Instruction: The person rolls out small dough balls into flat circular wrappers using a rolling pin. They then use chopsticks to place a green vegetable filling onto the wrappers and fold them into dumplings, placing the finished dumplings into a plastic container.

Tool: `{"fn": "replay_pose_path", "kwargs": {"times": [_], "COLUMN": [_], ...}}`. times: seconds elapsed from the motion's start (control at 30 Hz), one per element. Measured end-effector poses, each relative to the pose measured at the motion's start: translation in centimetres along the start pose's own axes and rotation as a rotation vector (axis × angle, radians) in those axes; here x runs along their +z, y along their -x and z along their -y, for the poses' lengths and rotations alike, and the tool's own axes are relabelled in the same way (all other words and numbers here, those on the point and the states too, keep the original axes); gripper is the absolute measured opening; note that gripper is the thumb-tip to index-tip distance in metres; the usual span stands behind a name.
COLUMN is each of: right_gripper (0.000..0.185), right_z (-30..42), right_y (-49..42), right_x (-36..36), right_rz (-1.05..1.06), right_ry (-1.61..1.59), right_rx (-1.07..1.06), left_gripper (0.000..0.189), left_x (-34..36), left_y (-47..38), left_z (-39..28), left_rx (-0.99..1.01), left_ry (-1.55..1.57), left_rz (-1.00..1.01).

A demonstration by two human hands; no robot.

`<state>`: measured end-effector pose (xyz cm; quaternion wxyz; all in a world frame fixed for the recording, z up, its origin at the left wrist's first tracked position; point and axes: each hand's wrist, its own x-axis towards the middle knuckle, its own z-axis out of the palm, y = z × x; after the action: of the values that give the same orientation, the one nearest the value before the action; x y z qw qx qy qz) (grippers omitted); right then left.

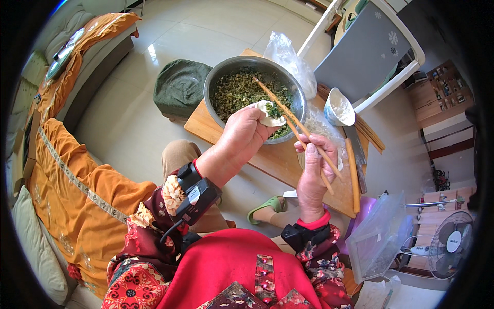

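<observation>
My left hand (247, 125) holds a round dough wrapper (270, 119) with chopped green filling (274, 110) on it, above the near right part of a metal bowl (211, 110). In my right hand (317, 158) is a pair of wooden chopsticks (283, 105); one stick reaches over the bowl and the other points at the filling in the wrapper. Chopped filling (239, 87) lies in the bowl, which stands on a wooden board (200, 123).
Right of the bowl are a clear plastic bag (287, 58), a cup of white powder (341, 108), a rolling pin (352, 177) and a knife (353, 143). A cloth-covered stool (179, 87) stands left, a chair (362, 50) at upper right, a fan (451, 241) at lower right.
</observation>
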<state>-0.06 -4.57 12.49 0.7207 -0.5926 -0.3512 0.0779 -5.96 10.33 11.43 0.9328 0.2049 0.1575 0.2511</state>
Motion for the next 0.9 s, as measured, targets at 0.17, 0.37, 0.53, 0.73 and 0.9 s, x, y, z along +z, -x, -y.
{"fn": "replay_pose_path", "kwargs": {"times": [0.17, 0.37, 0.53, 0.73, 0.9], "right_gripper": [0.013, 0.013, 0.012, 0.013, 0.012], "right_z": [-0.1, 0.1, 0.5, 1.3, 2.2], "right_y": [0.3, 0.9, 1.3, 1.6, 1.3], "right_x": [0.0, -0.4, -1.1, -1.9, -2.7], "right_rz": [0.026, 0.041, 0.076, 0.047, -0.026], "right_ry": [0.034, 0.044, 0.027, -0.008, -0.021], "right_rx": [0.015, 0.024, 0.009, 0.032, -0.009], "left_gripper": [0.036, 0.036, 0.034, 0.029, 0.033], "left_x": [0.0, 0.1, -0.3, -1.3, -1.9], "left_y": [-0.1, -0.3, -0.8, -1.8, -2.0], "left_z": [-0.1, -0.4, -1.0, -2.0, -2.7], "left_rx": [0.014, -0.003, 0.048, 0.080, 0.140], "left_ry": [0.027, 0.070, 0.085, 0.069, -0.005], "left_rz": [0.012, -0.065, -0.067, -0.120, -0.031]}}
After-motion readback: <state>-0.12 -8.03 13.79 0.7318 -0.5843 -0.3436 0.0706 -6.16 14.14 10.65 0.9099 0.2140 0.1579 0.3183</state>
